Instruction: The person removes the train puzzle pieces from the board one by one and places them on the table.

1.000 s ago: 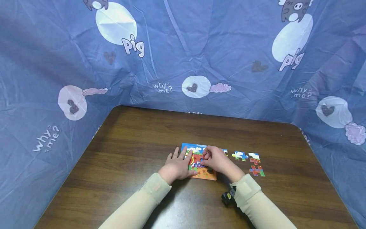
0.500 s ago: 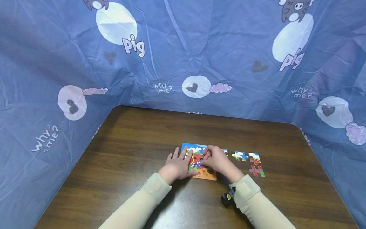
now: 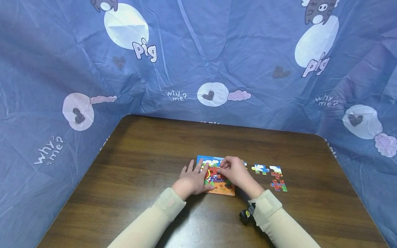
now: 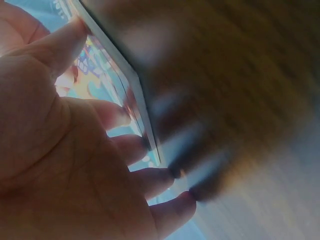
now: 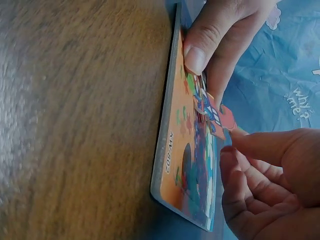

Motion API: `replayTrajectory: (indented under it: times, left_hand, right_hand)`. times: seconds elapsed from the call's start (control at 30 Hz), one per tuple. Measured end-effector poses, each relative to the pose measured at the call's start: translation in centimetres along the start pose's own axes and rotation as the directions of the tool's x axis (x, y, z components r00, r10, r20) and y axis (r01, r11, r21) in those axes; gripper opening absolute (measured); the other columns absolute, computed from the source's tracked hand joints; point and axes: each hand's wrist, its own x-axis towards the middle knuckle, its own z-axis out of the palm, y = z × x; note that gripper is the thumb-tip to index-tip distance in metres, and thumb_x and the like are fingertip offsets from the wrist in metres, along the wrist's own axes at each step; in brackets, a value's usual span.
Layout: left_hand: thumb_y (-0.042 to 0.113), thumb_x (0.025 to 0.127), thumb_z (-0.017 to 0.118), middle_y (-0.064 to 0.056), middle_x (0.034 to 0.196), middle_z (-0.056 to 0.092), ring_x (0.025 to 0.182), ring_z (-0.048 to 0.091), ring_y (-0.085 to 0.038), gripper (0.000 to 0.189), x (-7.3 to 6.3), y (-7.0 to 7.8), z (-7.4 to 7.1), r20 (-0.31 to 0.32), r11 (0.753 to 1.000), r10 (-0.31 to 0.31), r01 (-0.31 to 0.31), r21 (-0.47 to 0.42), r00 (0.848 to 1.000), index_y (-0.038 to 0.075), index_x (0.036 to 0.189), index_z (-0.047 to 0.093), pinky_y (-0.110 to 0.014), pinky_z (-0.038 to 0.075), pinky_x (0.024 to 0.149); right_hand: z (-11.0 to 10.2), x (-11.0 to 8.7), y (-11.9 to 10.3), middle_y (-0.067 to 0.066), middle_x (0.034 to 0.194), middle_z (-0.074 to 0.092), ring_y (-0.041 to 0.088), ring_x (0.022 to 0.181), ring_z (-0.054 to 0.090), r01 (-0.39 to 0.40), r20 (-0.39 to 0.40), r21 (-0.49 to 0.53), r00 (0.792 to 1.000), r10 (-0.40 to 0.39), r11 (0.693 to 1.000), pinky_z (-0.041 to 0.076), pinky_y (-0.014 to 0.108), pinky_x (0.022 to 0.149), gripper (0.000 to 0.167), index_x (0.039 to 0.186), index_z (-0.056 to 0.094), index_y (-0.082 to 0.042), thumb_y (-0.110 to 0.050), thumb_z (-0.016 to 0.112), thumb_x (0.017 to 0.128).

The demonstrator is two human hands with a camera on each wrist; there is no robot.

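My left hand (image 3: 190, 182) lies with fingers spread on the left part of a colourful puzzle board (image 3: 223, 190). In the left wrist view its thumb and fingertips rest at the board's edge (image 4: 135, 82). My right hand (image 3: 237, 171) is over the right part of the board, thumb and fingers pinching a red puzzle piece (image 5: 227, 118). That piece stands tilted up from the board in the right wrist view, close beside the left hand's fingers (image 5: 196, 59). The right hand hides part of the board in the head view.
Several loose puzzle pieces lie right of the board: a blue-and-white one (image 3: 260, 168), a white-and-red one (image 3: 276, 171) and a red-and-green one (image 3: 278, 185). Another piece (image 3: 245, 164) shows partly behind the right hand. A patterned blue cloth (image 3: 214, 65) hangs behind the brown table (image 3: 149, 155).
The right hand has shifted slightly left, and more of the red piece shows under its fingertips. The left hand and the loose pieces have stayed in place.
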Motion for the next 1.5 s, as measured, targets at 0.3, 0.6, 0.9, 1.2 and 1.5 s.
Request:
replayTrajectory:
  times: [0.3, 0.6, 0.9, 1.2, 1.5]
  left_hand:
    - [0.076, 0.09, 0.052, -0.004, 0.17, 0.004, 0.152, 0.003, -0.037, 0.099, -0.1, 0.0, -0.1, 0.002, 1.0, 0.004, -0.004, -0.001, 1.0, 0.026, 0.166, 0.013, -0.058, 0.015, 0.117]
    - [0.077, 0.089, 0.052, -0.003, 0.17, 0.003, 0.152, 0.002, -0.038, 0.099, 0.1, 0.0, -0.2, 0.021, 1.0, -0.001, 0.001, -0.005, 1.0, 0.027, 0.166, 0.014, -0.057, 0.015, 0.117]
    - [0.074, 0.091, 0.053, -0.006, 0.17, 0.007, 0.152, 0.005, -0.037, 0.097, -1.2, 0.5, -1.3, 0.018, 1.0, -0.005, 0.005, -0.009, 1.0, 0.023, 0.165, 0.017, -0.056, 0.015, 0.118]
    - [0.069, 0.093, 0.056, -0.005, 0.17, 0.01, 0.153, 0.008, -0.036, 0.092, -2.8, 1.2, -2.8, 0.016, 1.0, -0.015, 0.015, -0.012, 1.0, 0.024, 0.165, 0.021, -0.054, 0.017, 0.118]
    - [0.069, 0.094, 0.055, -0.005, 0.17, 0.01, 0.153, 0.008, -0.036, 0.092, -2.7, 1.2, -2.7, 0.016, 1.0, -0.006, 0.006, -0.012, 1.0, 0.024, 0.165, 0.02, -0.055, 0.017, 0.118]
  right_hand:
    - [0.0, -0.3, 0.2, -0.003, 0.077, 0.071, 0.014, 0.069, 0.065, -0.009, 0.038, 0.042, 0.999, 0.007, 0.999, 0.055, 0.032, 0.064, 0.012, 0.094, 0.07, -0.007, -0.01, 0.081, 0.089]
    - [-0.3, -0.4, 0.7, -0.004, 0.079, 0.072, 0.015, 0.073, 0.065, 0.017, -0.019, 0.074, 1.0, -0.015, 0.997, 0.054, 0.034, 0.07, 0.01, 0.096, 0.072, -0.009, -0.013, 0.08, 0.09]
    - [-1.5, -0.8, 1.4, -0.001, 0.079, 0.073, 0.017, 0.069, 0.065, 0.042, -0.043, 0.131, 0.998, -0.036, 0.99, 0.051, 0.033, 0.063, 0.011, 0.098, 0.072, -0.006, -0.01, 0.079, 0.091]
    - [-3.4, -1.9, 2.4, 0.002, 0.083, 0.074, 0.025, 0.076, 0.067, 0.0, -0.047, 0.134, 0.999, 0.006, 0.991, 0.05, 0.036, 0.063, 0.01, 0.1, 0.072, -0.005, -0.011, 0.076, 0.094]
    - [-5.3, -2.8, 4.3, 0.003, 0.085, 0.076, 0.021, 0.08, 0.071, 0.007, -0.07, 0.133, 0.998, 0.002, 0.991, 0.051, 0.035, 0.064, 0.012, 0.101, 0.071, -0.004, -0.011, 0.076, 0.093]
